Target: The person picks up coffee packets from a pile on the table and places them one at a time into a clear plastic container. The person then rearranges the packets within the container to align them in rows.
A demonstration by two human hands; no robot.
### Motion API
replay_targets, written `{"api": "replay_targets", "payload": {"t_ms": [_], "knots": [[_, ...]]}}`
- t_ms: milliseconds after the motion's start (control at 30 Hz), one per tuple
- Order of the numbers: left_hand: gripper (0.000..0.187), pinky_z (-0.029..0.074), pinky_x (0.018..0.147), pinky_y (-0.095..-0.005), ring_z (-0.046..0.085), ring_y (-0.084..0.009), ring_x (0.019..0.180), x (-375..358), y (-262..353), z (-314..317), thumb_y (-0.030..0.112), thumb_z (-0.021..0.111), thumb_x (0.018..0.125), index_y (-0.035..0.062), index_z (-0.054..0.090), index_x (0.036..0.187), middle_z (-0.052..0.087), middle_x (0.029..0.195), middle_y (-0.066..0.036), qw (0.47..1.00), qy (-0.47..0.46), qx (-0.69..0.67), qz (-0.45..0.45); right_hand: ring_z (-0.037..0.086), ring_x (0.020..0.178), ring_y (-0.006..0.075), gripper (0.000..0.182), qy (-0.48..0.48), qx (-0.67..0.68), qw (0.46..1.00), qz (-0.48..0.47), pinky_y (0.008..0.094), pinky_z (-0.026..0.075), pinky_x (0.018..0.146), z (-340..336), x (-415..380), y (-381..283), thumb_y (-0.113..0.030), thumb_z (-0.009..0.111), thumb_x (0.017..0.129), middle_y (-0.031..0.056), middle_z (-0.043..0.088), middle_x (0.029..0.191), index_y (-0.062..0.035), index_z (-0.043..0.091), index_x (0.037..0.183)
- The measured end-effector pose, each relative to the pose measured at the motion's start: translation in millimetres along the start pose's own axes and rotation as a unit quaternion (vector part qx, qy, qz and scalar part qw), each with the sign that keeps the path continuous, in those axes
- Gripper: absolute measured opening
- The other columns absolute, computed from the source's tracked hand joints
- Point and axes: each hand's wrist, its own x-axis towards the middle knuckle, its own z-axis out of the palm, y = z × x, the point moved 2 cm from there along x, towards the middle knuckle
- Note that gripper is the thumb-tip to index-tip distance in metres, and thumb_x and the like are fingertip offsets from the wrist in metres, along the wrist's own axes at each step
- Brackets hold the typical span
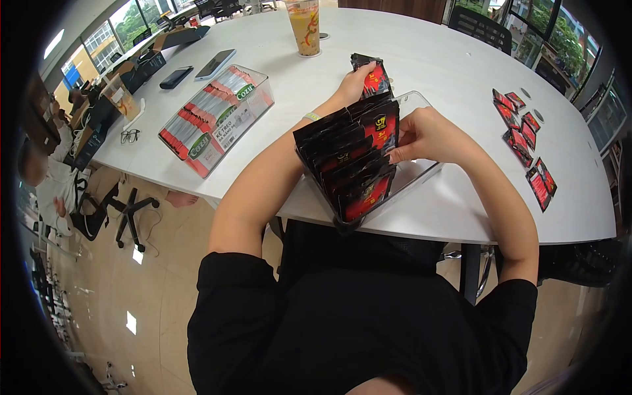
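A clear plastic box (413, 176) stands tilted at the table's near edge, with several black-and-red G7 coffee sachets (342, 161) upright in rows inside it. My left hand (354, 85) reaches behind the box and is closed around a small stack of the same coffee sachets (376, 80). At the box's right side, my right hand (426, 135) has curled fingers and its thumb against the edge of the sachets in the box. Its fingertips are partly hidden by the sachets.
More sachets (520, 135) lie in loose groups on the right of the white table (461, 72). On the left are a clear box of pink-and-white packets (217, 115), phones (215, 64) and glasses (130, 136). A drink cup (304, 29) stands at the back. A person (56, 184) is at far left.
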Motion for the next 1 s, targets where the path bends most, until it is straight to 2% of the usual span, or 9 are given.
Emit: {"api": "replay_targets", "payload": {"t_ms": [200, 267, 533, 733, 800, 867, 933, 967, 1000], "knots": [[0.041, 0.050, 0.062, -0.0260, 0.061, -0.0150, 0.067, 4.4, -3.4, -6.4, 0.037, 0.045, 0.091, -0.0020, 0.059, 0.096, 0.064, 0.081, -0.008, 0.999, -0.009, 0.032, -0.020, 0.058, 0.054, 0.0172, 0.040, -0.025, -0.003, 0.998, 0.061, 0.0265, 0.045, 0.053, -1.7, -2.8, -2.9, -0.035, 0.081, 0.058, 0.0097, 0.059, 0.055, 0.0005, 0.064, 0.062], [0.041, 0.050, 0.056, -0.0275, 0.061, -0.0156, 0.061, -6.0, 1.6, -0.2, 0.039, 0.048, 0.088, -0.0001, 0.059, 0.086, 0.064, 0.076, -0.008, 0.997, 0.037, 0.064, -0.011, 0.059, 0.053, 0.0177, 0.040, -0.031, -0.009, 0.997, 0.075, 0.0271, 0.045, 0.052, -0.5, -6.4, -4.0, -0.035, 0.081, 0.058, 0.0105, 0.060, 0.056, 0.0015, 0.064, 0.064], [0.040, 0.051, 0.059, -0.0277, 0.063, -0.0160, 0.065, -18.8, 11.4, 10.1, 0.039, 0.050, 0.088, -0.0003, 0.059, 0.088, 0.064, 0.078, -0.008, 0.996, 0.052, 0.077, -0.011, 0.060, 0.055, 0.0157, 0.033, 0.059, -0.086, 0.994, -0.022, 0.0258, 0.046, 0.053, -21.0, -28.3, -13.1, -0.022, 0.078, 0.064, 0.0113, 0.063, 0.062, 0.0041, 0.065, 0.079], [0.041, 0.051, 0.060, -0.0271, 0.063, -0.0163, 0.065, -16.6, 10.7, 7.2, 0.039, 0.050, 0.087, -0.0009, 0.059, 0.090, 0.064, 0.078, -0.009, 0.994, 0.052, 0.092, -0.019, 0.060, 0.081, 0.0123, 0.032, 0.209, -0.044, 0.975, -0.061, 0.0235, 0.046, 0.062, -46.7, -26.5, 10.8, -0.016, 0.072, 0.071, 0.0050, 0.066, 0.092, -0.0050, 0.064, 0.100], [0.042, 0.051, 0.060, -0.0269, 0.063, -0.0163, 0.065, -14.2, 10.1, 5.1, 0.040, 0.051, 0.087, -0.0008, 0.059, 0.090, 0.064, 0.078, -0.009, 0.993, 0.057, 0.096, -0.026, 0.060, 0.083, 0.0118, 0.033, 0.227, -0.049, 0.958, -0.171, 0.0231, 0.047, 0.066, -42.8, -14.6, 29.2, -0.013, 0.068, 0.075, 0.0060, 0.065, 0.098, -0.0054, 0.062, 0.107], [0.042, 0.051, 0.060, -0.0271, 0.063, -0.0164, 0.066, -12.1, 9.3, 4.5, 0.040, 0.050, 0.087, -0.0009, 0.059, 0.091, 0.064, 0.080, -0.010, 0.995, 0.046, 0.084, -0.014, 0.061, 0.078, 0.0133, 0.031, 0.206, -0.056, 0.964, -0.159, 0.0252, 0.047, 0.065, -39.7, -10.2, 36.3, -0.012, 0.065, 0.078, 0.0084, 0.066, 0.097, -0.0053, 0.062, 0.108], [0.041, 0.051, 0.060, -0.0273, 0.063, -0.0165, 0.066, -12.6, 9.5, 5.1, 0.040, 0.050, 0.087, -0.0004, 0.059, 0.091, 0.064, 0.080, -0.010, 0.995, 0.050, 0.083, -0.013, 0.063, 0.067, 0.0177, 0.028, 0.172, -0.022, 0.984, -0.046, 0.0286, 0.050, 0.063, -36.3, -7.1, 39.8, -0.013, 0.064, 0.078, 0.0150, 0.067, 0.084, -0.0018, 0.063, 0.103], [0.040, 0.051, 0.060, -0.0276, 0.063, -0.0166, 0.067, -15.6, 11.2, 7.6, 0.039, 0.050, 0.087, 0.0001, 0.058, 0.091, 0.064, 0.080, -0.009, 0.995, 0.056, 0.082, -0.012, 0.063, 0.061, 0.0206, 0.024, 0.193, -0.045, 0.979, -0.044, 0.0312, 0.050, 0.064, -36.3, -7.9, 36.8, -0.014, 0.065, 0.077, 0.0162, 0.065, 0.071, -0.0009, 0.066, 0.096], [0.040, 0.051, 0.060, -0.0276, 0.063, -0.0166, 0.067, -18.6, 13.2, 9.8, 0.039, 0.050, 0.087, 0.0001, 0.058, 0.091, 0.064, 0.080, -0.009, 0.995, 0.055, 0.081, -0.013, 0.063, 0.061, 0.0206, 0.024, 0.193, -0.045, 0.979, -0.042, 0.0312, 0.050, 0.064, -36.1, -9.9, 33.6, -0.014, 0.065, 0.077, 0.0162, 0.065, 0.071, -0.0009, 0.066, 0.096]]}}
